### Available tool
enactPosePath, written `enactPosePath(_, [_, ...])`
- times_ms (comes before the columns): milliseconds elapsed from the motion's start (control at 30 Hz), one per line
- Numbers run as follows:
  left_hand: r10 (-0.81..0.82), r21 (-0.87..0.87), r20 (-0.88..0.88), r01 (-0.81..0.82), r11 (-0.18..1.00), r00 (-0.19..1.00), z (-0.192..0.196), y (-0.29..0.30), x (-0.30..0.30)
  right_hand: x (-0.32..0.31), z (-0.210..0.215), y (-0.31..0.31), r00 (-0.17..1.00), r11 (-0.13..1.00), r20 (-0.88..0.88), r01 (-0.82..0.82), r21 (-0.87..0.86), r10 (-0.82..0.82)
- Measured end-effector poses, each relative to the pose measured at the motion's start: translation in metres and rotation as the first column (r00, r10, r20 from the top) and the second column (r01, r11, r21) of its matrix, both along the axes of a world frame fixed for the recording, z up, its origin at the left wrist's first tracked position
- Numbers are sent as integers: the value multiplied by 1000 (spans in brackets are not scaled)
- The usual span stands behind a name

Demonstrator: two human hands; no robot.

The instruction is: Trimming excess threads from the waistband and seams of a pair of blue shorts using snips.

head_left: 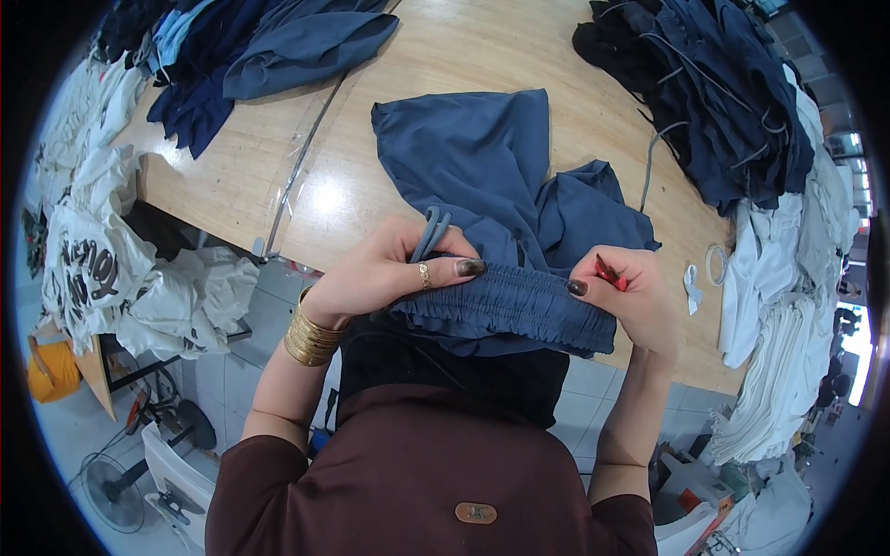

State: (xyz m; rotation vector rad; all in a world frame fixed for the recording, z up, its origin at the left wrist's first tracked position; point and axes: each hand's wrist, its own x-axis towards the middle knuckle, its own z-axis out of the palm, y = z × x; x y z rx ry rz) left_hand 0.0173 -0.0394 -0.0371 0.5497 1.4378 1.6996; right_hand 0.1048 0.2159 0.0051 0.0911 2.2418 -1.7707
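A pair of slate-blue elastic-waist shorts (473, 148) lies on the table with its gathered waistband toward me, reaching past the near edge. My left hand (394, 269) grips the waistband's left part, thumb on top. A folded grey-blue cord (431, 232) sticks up between that hand's fingers. My right hand (626, 287) pinches the waistband near its right end, also with the thumb on top. Tucked in the right hand is a small red tool (610, 272) with a dark tip; its kind is mostly hidden by the fingers. The waistband is stretched straight between both hands.
Dark garments with grey cords (714, 102) are heaped at the far right, above white folded cloth (769, 371). More blue garments (306, 51) lie far left. White printed cloth (102, 269) hangs off the left side. A roll of clear tape (716, 264) sits right of my hand.
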Motion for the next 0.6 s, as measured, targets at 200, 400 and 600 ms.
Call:
enactPosePath(200, [-14,81,-42,18,997,999,-1,3,-4,-1,-6,5,998,995,-32,56,-82,-58])
enactPosePath(400, [19,15,-69,-18,1000,997,-6,-3,-4,-10,2,-10,865,832,-230,-306,462,446])
enactPosePath(600, [210,-144,-419,-293,945,883,-13,-21,-17,-107,98,84,570,588,-784,556,587,245])
